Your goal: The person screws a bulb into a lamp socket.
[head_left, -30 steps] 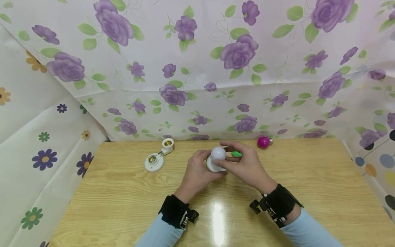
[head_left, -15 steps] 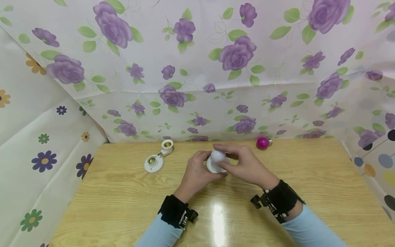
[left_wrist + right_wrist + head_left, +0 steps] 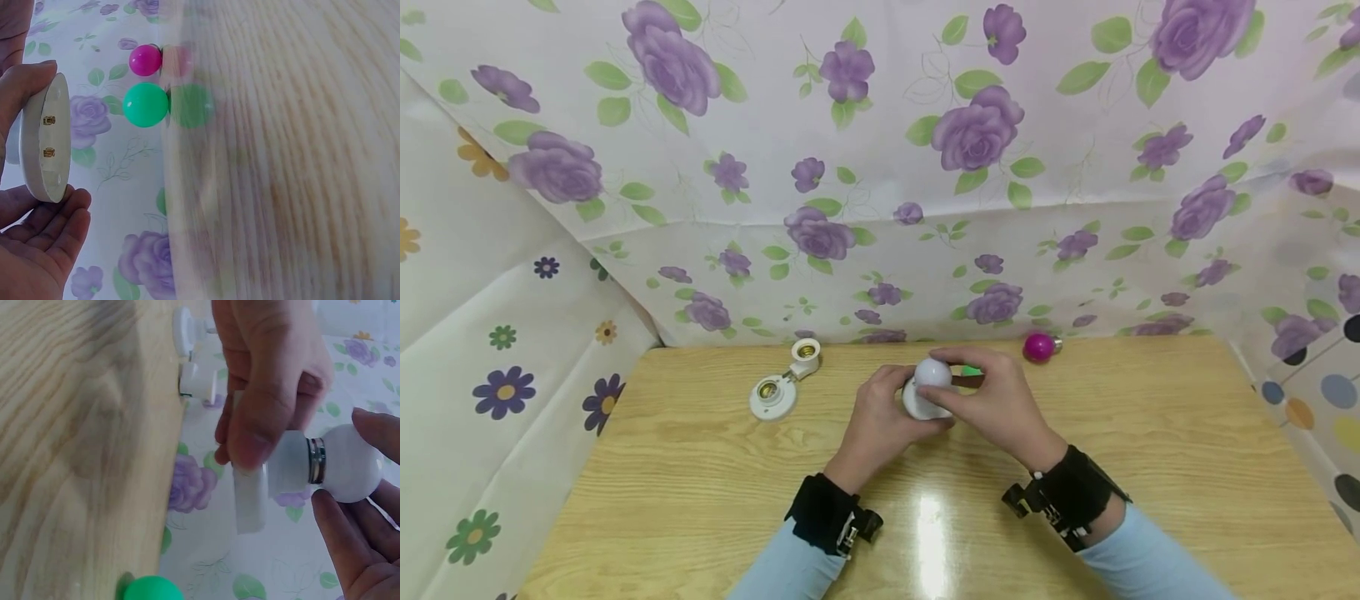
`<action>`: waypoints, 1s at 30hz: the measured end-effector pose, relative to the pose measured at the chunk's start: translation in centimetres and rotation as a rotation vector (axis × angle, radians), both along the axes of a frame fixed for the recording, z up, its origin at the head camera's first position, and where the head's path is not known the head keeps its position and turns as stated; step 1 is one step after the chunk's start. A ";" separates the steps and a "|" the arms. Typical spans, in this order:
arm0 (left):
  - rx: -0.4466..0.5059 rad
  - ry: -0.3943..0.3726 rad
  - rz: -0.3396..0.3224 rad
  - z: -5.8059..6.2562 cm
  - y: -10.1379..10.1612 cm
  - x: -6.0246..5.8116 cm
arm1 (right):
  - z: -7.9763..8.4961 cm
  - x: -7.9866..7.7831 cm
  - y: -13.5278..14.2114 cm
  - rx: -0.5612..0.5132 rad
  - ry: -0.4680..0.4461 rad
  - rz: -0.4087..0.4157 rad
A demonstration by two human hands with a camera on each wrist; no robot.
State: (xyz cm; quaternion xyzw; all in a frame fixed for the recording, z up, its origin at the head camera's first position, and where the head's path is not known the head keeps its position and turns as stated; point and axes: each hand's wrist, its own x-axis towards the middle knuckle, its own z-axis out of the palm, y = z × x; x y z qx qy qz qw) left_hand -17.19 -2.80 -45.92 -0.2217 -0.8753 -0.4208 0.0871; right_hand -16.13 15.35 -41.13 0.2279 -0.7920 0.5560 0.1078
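Observation:
My left hand [image 3: 880, 408] grips a round white lamp holder [image 3: 28, 137] by its rim, thumb on one side and fingers on the other. In the left wrist view the underside shows two brass-coloured contacts. With thumb and fingers my right hand [image 3: 996, 408] pinches a white light bulb [image 3: 353, 462] by its globe. The bulb stands at the holder's socket [image 3: 287, 461], its threaded metal base partly showing at the mouth. How deep the thread sits inside is hidden. Both hands are above the table, near its far side.
On the wooden table [image 3: 722, 483], a white round lamp holder [image 3: 773, 398] and a smaller angled socket [image 3: 806, 357] lie at back left. A magenta bulb [image 3: 1040, 347] lies at back right. A green bulb [image 3: 146, 105] is partly hidden behind my right hand in the head view.
My right hand's fingers shift around the white bulb, first covering the green bulb behind and then uncovering part of it. The left hand keeps the lamp holder in nearly the same place.

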 end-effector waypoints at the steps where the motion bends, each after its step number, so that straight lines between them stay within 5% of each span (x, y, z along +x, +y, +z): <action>1: 0.001 0.004 0.000 0.0 0.0 0.0 | -0.1 0.0 0.0 -0.004 0.008 -0.007; 7: 0.016 0.013 -0.010 -0.1 0.0 -0.1 | 2.1 1.0 -0.2 0.056 0.012 -0.012; 13: 0.013 0.019 -0.023 -0.1 -0.1 -0.2 | 2.8 0.6 0.5 0.177 0.032 0.106; 20: 0.013 0.010 -0.025 -0.2 -0.1 -0.2 | 3.8 1.0 0.4 0.133 -0.003 0.202; 30: 0.009 0.020 -0.020 -0.1 0.0 -0.1 | 1.3 0.0 0.7 0.098 -0.070 0.090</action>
